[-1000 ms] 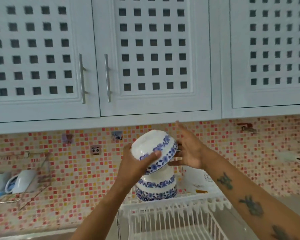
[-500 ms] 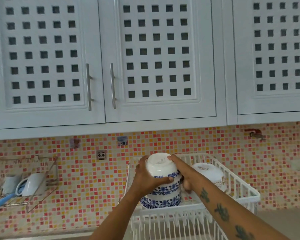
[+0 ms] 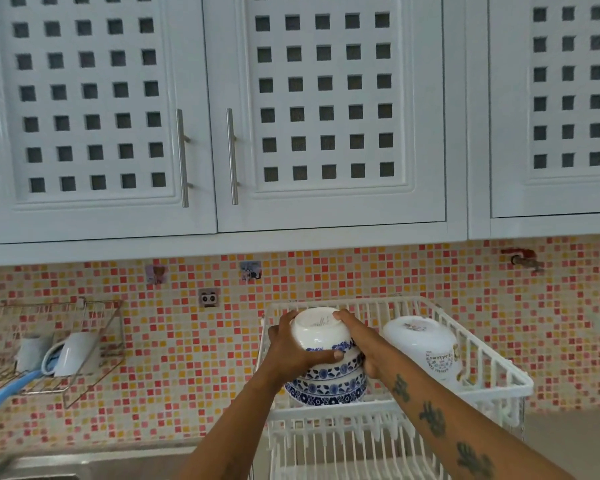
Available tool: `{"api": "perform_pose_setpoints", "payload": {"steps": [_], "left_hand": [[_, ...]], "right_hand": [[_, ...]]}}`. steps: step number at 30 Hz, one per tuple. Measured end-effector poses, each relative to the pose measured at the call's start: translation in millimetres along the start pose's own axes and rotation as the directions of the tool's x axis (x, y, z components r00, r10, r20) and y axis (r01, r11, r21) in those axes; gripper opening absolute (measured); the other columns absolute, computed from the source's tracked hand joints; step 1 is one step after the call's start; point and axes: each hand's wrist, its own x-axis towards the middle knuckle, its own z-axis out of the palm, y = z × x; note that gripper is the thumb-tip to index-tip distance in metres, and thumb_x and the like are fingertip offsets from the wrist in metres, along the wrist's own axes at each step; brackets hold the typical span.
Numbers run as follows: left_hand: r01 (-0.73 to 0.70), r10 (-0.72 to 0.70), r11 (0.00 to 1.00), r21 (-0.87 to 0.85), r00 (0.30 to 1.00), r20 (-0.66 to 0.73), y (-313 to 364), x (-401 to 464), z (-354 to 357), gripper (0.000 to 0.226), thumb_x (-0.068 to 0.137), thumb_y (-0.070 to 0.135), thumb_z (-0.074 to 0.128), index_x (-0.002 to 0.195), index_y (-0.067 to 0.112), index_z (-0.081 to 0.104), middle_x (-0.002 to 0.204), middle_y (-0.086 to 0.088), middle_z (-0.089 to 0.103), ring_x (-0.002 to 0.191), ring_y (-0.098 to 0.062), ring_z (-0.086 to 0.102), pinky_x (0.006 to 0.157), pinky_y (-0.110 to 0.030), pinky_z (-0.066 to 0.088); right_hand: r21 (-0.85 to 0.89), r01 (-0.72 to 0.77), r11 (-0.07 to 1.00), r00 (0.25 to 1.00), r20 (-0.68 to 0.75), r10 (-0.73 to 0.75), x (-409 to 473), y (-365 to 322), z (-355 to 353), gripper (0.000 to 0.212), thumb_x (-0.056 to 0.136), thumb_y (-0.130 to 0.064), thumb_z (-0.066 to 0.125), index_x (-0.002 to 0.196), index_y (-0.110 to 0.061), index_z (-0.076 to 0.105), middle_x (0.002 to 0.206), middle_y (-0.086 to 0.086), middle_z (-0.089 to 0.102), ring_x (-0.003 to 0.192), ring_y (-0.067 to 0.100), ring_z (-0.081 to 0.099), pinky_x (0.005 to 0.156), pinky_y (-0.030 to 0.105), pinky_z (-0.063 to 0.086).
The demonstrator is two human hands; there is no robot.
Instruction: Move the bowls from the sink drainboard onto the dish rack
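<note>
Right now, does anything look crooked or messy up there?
Nothing is spilled or broken. The top bowl sits upside down on the blue stack, tipped a little left, with both hands on it. The white bowl beside it lies tilted too.

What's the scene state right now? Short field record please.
setting: kitchen wall, white dish rack under cupboards
top bowl: upside down, on a stack of blue-patterned bowls in the rack's upper tier
left hand: grips top bowl's left side
right hand: on its right side, fingers at the base
also in rack: white bowl, right of stack
far left: wire shelf with a mug
</note>
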Motion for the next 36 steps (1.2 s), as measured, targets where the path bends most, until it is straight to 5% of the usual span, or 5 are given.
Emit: {"api": "perform_pose_setpoints", "payload": {"steps": [22,27,31,36], "left_hand": [[-0.031,0.029,0.999,0.029,0.998,0.047,-8.7,4.7,3.2,0.115,0.052,0.041,0.093,0.145,0.028,0.027,0.131,0.003,0.029,0.125,-0.016,0.037,0.109,-0.038,0.041],[-0.022,0.019,0.998,0.052,0.998,0.059,-7.6,2.5,3.8,0.116,0.055,0.042,0.092,0.147,0.029,0.023,0.125,0.005,0.025,0.130,-0.021,0.035,0.111,-0.041,0.040],[-0.010,0.008,0.999,0.036,0.999,0.054,-3.1,-2.1,5.0,0.120,0.054,0.044,0.092,0.149,0.026,0.020,0.142,-0.002,0.026,0.137,-0.022,0.030,0.113,-0.041,0.037],[-0.022,0.027,0.994,0.104,0.999,-0.044,13.6,-24.2,-6.1,0.127,0.061,0.043,0.088,0.154,0.019,0.006,0.157,-0.010,0.009,0.144,-0.031,0.025,0.114,-0.045,0.033]], "right_hand": [[-0.030,0.000,1.000,1.000,0.017,0.000,11.4,9.0,-5.3,0.056,0.080,-0.056,0.056,0.117,-0.013,0.062,0.102,0.018,0.073,0.094,0.034,0.069,0.085,0.042,0.057],[-0.015,0.026,1.000,0.999,-0.042,-0.026,16.8,11.7,-4.1,0.106,0.058,-0.066,0.060,0.147,-0.021,0.026,0.134,0.015,0.056,0.104,0.035,0.065,0.080,0.045,0.058],[-0.064,0.094,0.994,0.994,-0.054,-0.098,4.7,7.4,-3.9,0.086,0.082,-0.059,0.051,0.152,-0.025,0.014,0.149,0.013,0.040,0.118,0.035,0.057,0.090,0.046,0.054],[-0.026,0.082,0.996,0.996,-0.029,-0.083,-18.0,5.2,-7.6,0.070,0.088,-0.055,0.050,0.141,-0.012,0.042,0.125,0.014,0.062,0.102,0.030,0.064,0.089,0.043,0.055]]}}
